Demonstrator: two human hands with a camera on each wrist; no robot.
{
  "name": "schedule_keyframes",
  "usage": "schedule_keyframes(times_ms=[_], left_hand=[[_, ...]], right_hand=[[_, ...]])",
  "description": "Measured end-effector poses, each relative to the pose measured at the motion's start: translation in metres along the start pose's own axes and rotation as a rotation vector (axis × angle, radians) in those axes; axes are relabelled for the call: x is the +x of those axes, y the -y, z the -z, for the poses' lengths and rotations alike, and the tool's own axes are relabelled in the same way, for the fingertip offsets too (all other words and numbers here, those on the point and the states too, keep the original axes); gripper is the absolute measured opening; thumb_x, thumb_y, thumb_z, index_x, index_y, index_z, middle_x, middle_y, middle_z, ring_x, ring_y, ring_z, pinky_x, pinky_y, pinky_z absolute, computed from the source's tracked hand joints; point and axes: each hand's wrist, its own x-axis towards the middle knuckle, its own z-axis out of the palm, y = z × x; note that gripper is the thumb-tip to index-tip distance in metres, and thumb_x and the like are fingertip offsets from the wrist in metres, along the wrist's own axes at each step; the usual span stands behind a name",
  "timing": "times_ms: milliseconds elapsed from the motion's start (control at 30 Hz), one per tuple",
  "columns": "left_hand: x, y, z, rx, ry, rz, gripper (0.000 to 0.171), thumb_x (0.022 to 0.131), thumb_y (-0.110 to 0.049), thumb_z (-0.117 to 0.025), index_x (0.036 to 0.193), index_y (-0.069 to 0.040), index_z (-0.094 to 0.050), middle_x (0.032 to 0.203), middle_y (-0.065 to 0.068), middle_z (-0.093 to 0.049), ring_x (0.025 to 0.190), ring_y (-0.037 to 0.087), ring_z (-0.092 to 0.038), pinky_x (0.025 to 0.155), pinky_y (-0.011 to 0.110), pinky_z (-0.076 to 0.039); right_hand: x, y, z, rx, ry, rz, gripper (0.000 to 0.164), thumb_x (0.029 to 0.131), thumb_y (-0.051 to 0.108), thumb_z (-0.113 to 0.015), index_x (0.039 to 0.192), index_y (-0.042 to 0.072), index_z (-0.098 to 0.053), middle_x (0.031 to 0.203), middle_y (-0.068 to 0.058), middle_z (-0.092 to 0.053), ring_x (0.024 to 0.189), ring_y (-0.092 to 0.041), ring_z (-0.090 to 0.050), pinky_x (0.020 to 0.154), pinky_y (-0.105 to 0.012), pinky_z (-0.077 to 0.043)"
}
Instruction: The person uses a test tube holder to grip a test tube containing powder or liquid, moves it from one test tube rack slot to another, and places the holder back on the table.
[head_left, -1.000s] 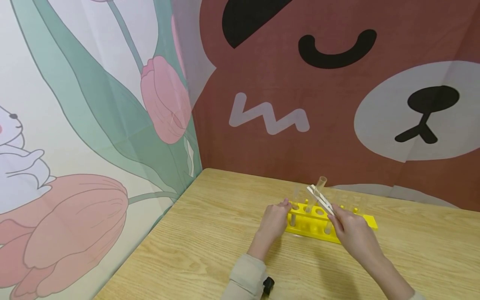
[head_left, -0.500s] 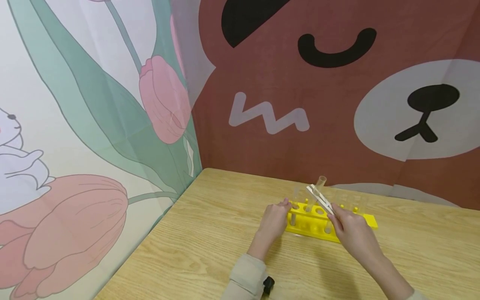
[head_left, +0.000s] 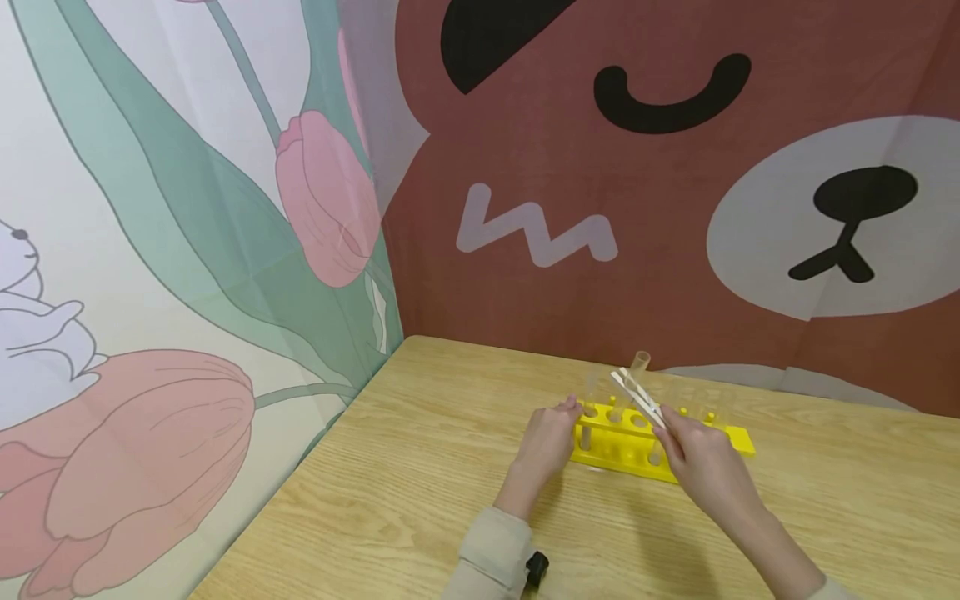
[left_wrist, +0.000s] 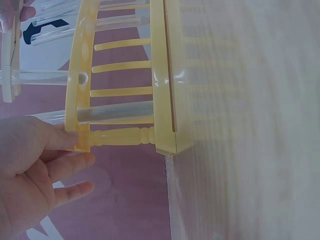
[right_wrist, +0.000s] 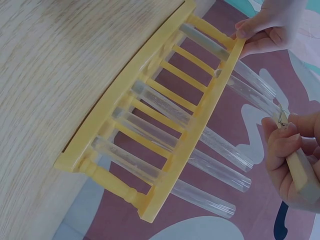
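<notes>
My left hand (head_left: 546, 443) grips the left end of a yellow test tube rack (head_left: 624, 458), thumb on the top plate in the left wrist view. My right hand (head_left: 708, 462) holds a wooden test tube clamp (head_left: 637, 398). The clamp's jaws close round a clear test tube (head_left: 640, 362), which leans over the rack. Its lower end meets the second hole from the left; in the right wrist view this test tube (right_wrist: 250, 93) scarcely passes the top plate. Another tube (right_wrist: 205, 42) stands in the end hole near my left hand.
Several more clear test tubes (right_wrist: 155, 130) stand in the rack's other half, partly behind my right hand in the head view. The rack stands on a wood-grain table (head_left: 390, 467). Printed cloths (head_left: 525, 317) hang behind and left. A small black object (head_left: 537, 570) is by the left sleeve.
The clamp and its tube have shifted very slightly left and become a bit more upright over the hole. My left hand keeps its grip on the rack.
</notes>
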Motion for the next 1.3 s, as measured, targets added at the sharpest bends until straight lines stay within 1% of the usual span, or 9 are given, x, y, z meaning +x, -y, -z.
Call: schedule_keyframes(times_ms=[200,333,533,733,967,1167,1300], left_hand=[[-0.0004,-0.0003,0.0014,-0.016,0.008,0.007,0.028,0.083,0.002,-0.057,0.109,-0.006,-0.064,0.115,0.007,-0.057,0.103,0.015,-0.055,0.085,0.024,-0.044],[-0.0004,-0.0004,0.001,-0.009,0.009,0.004,0.028,0.083,0.001,-0.058,0.109,-0.006,-0.064,0.115,0.007,-0.057,0.103,0.015,-0.055,0.084,0.024,-0.045],[-0.0003,-0.0003,0.0001,-0.001,0.006,0.0,0.027,0.083,0.001,-0.058,0.108,-0.006,-0.064,0.115,0.007,-0.057,0.102,0.015,-0.056,0.083,0.024,-0.045],[-0.0005,-0.0003,0.0004,0.005,0.013,-0.001,0.027,0.082,0.001,-0.058,0.108,-0.006,-0.064,0.115,0.007,-0.057,0.102,0.015,-0.056,0.083,0.024,-0.045],[-0.0006,0.0001,-0.0002,-0.006,0.004,-0.006,0.028,0.082,0.002,-0.058,0.108,-0.005,-0.064,0.114,0.008,-0.057,0.102,0.015,-0.056,0.084,0.024,-0.045],[-0.0004,0.0004,-0.0007,-0.007,-0.003,-0.01,0.027,0.082,0.001,-0.058,0.107,-0.005,-0.064,0.113,0.008,-0.058,0.102,0.015,-0.056,0.083,0.023,-0.045],[0.0,0.0003,-0.0003,-0.016,0.005,-0.004,0.027,0.083,0.001,-0.058,0.108,-0.005,-0.064,0.114,0.008,-0.058,0.103,0.015,-0.055,0.084,0.023,-0.044]], right_hand=[[0.0003,-0.0003,-0.0002,-0.009,-0.008,0.006,0.032,0.081,0.002,-0.062,0.108,-0.015,-0.055,0.07,-0.012,-0.059,0.044,-0.011,-0.033,0.036,-0.02,-0.029],[-0.0002,-0.0006,-0.0003,-0.008,-0.011,0.01,0.032,0.081,0.002,-0.062,0.107,-0.015,-0.056,0.07,-0.013,-0.059,0.044,-0.011,-0.034,0.035,-0.019,-0.029],[-0.0002,-0.0014,-0.0009,-0.004,-0.018,0.017,0.03,0.08,0.001,-0.062,0.105,-0.014,-0.056,0.067,-0.01,-0.057,0.043,-0.01,-0.033,0.035,-0.019,-0.029],[-0.0003,-0.0017,-0.001,-0.001,-0.019,0.02,0.031,0.08,0.001,-0.062,0.106,-0.014,-0.056,0.068,-0.011,-0.058,0.043,-0.01,-0.033,0.035,-0.019,-0.029],[0.0001,-0.0015,-0.0016,-0.012,-0.035,0.028,0.03,0.08,0.001,-0.063,0.105,-0.014,-0.057,0.071,-0.014,-0.06,0.043,-0.01,-0.033,0.035,-0.019,-0.029],[-0.0006,-0.0018,-0.0019,-0.005,-0.012,0.025,0.03,0.08,0.001,-0.062,0.105,-0.014,-0.056,0.07,-0.013,-0.059,0.043,-0.01,-0.033,0.035,-0.018,-0.029],[-0.0001,-0.0014,-0.0016,-0.008,-0.011,0.019,0.03,0.08,0.002,-0.062,0.105,-0.014,-0.056,0.07,-0.013,-0.059,0.043,-0.01,-0.033,0.035,-0.019,-0.029]])
